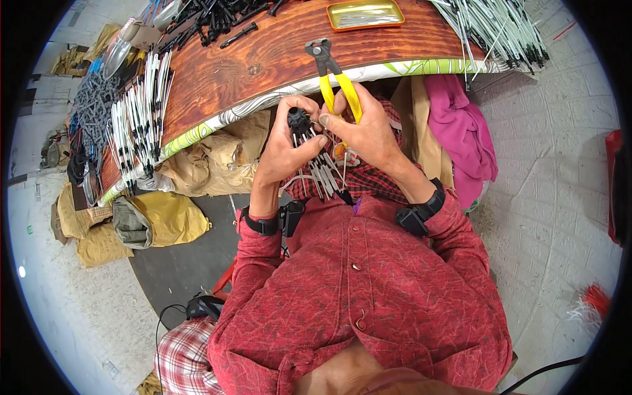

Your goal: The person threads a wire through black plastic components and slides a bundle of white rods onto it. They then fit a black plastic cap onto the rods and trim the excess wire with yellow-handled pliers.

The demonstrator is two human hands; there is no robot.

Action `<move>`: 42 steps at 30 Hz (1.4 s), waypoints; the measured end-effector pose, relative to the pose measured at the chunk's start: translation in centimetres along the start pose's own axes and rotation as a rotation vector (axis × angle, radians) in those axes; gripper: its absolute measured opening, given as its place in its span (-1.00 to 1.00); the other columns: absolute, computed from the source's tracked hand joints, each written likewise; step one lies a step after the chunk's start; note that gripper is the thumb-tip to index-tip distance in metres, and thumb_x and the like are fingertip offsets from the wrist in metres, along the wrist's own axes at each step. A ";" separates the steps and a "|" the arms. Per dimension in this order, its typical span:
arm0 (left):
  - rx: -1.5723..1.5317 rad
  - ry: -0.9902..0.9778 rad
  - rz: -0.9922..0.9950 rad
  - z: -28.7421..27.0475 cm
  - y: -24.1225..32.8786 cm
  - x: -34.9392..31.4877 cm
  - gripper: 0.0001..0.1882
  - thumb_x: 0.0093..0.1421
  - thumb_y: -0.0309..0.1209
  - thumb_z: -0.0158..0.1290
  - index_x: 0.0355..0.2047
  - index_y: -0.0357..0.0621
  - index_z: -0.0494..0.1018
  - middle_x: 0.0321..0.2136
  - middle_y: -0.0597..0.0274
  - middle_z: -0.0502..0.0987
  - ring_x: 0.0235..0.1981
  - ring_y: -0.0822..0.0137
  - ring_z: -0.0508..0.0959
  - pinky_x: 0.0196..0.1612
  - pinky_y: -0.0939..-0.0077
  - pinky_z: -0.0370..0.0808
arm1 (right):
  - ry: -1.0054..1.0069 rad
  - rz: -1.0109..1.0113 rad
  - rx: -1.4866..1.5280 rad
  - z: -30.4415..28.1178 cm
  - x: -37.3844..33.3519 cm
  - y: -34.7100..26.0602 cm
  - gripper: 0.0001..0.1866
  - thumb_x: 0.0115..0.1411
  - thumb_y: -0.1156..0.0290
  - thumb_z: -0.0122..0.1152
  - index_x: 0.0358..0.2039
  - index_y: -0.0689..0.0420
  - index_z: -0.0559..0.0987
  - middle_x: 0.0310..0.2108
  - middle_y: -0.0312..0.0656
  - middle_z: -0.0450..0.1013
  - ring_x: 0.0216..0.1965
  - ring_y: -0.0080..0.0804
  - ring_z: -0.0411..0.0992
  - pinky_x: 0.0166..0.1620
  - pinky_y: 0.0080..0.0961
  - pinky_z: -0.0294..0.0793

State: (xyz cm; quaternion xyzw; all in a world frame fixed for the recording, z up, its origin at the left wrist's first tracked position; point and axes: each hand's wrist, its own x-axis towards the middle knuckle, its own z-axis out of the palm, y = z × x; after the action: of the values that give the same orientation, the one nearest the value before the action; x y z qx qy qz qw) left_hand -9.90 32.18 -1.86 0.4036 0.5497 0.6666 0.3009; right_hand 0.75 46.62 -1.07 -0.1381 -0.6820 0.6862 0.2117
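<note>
Over my lap, my left hand (288,141) is closed round a bundle of thin white rods (324,176) with black ends. At the top of that bundle sits a dark ribbed round part (297,117). My right hand (367,135) grips yellow-handled pincers (347,89), their dark metal jaws pointing away from me toward the table. The right thumb and forefinger meet close beside the bundle's top. Whether they pinch a small piece there, I cannot make out.
Ahead is a brown wooden table (263,56) with a green-and-white covered edge. It carries an orange-rimmed tray (366,26) of thin metal pins, black plastic pieces (210,20) and white rod bundles (141,108) at left and right (494,29). Sacks (168,220) lie left; pink cloth (461,131) hangs right.
</note>
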 end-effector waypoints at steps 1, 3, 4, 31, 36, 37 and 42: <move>-0.029 -0.016 0.019 -0.1 -0.1 -0.1 -0.51 0.04 -0.67 0.17 -0.07 -0.12 0.21 -0.20 0.25 0.30 -0.17 0.41 0.37 -0.01 0.47 0.37 | -0.018 0.000 0.013 -0.2 -0.2 -0.1 -0.76 0.16 0.56 0.29 -0.21 0.21 0.42 -0.31 -0.28 0.50 -0.30 -0.62 0.43 -0.23 -0.55 0.48; -0.058 -0.030 0.037 -0.4 -0.3 -0.1 -0.49 0.04 -0.67 0.17 -0.06 -0.11 0.20 -0.20 0.25 0.30 -0.17 0.41 0.37 -0.02 0.46 0.37 | -0.038 0.003 0.026 -0.9 -0.4 -0.4 -0.78 0.18 0.57 0.28 -0.20 0.21 0.43 -0.29 -0.27 0.52 -0.29 -0.62 0.44 -0.22 -0.54 0.49; -0.088 -0.030 0.046 -0.6 -0.5 -0.2 -0.49 0.04 -0.68 0.16 -0.06 -0.11 0.19 -0.21 0.25 0.29 -0.17 0.40 0.37 -0.02 0.45 0.37 | -0.098 0.045 0.092 -1.4 -0.5 -0.7 -0.78 0.19 0.59 0.23 -0.17 0.22 0.44 -0.25 -0.24 0.53 -0.27 -0.58 0.46 -0.20 -0.53 0.49; -0.032 0.035 -0.058 -0.7 -0.1 -0.3 -0.46 0.03 -0.60 0.21 -0.03 -0.13 0.20 -0.07 0.21 0.31 0.00 0.38 0.33 0.16 0.49 0.23 | -0.117 -0.871 -1.411 -7.0 -0.1 -4.4 -0.69 0.09 0.38 0.17 -0.11 0.02 0.61 0.11 -0.18 0.45 0.07 -0.21 0.45 0.24 -0.10 0.37; -0.022 0.028 -0.044 -0.9 0.0 -0.4 -0.47 0.05 -0.58 0.22 -0.02 -0.13 0.20 -0.07 0.22 0.31 0.00 0.39 0.33 0.16 0.50 0.24 | -0.174 -0.918 -1.432 -7.1 0.3 -5.4 -0.72 0.07 0.37 0.19 -0.16 0.02 0.59 -0.08 -0.18 0.46 -0.04 -0.26 0.47 0.05 -0.21 0.49; -0.011 0.025 -0.035 -0.9 0.1 -0.4 -0.47 0.06 -0.58 0.22 -0.02 -0.13 0.20 -0.06 0.22 0.31 0.00 0.39 0.33 0.16 0.50 0.24 | -0.207 -0.906 -1.437 -7.2 0.3 -5.6 -0.74 0.07 0.36 0.20 -0.18 0.02 0.58 -0.12 -0.19 0.46 -0.07 -0.27 0.47 -0.03 -0.25 0.50; -0.055 0.038 -0.015 -1.1 -0.6 -0.6 -0.45 0.07 -0.55 0.26 0.03 -0.15 0.24 -0.08 0.22 0.33 -0.01 0.40 0.35 0.15 0.50 0.26 | -0.309 -0.791 -1.402 -7.2 0.0 -5.8 -0.81 0.07 0.31 0.26 -0.29 0.04 0.55 -0.26 -0.25 0.45 -0.21 -0.32 0.47 -0.31 -0.35 0.46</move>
State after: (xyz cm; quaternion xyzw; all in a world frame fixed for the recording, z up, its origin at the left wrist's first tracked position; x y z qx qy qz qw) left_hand -10.59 31.26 -2.62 0.3781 0.5399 0.6868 0.3064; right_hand 4.79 52.84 4.46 0.1085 -0.9723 -0.0136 0.2064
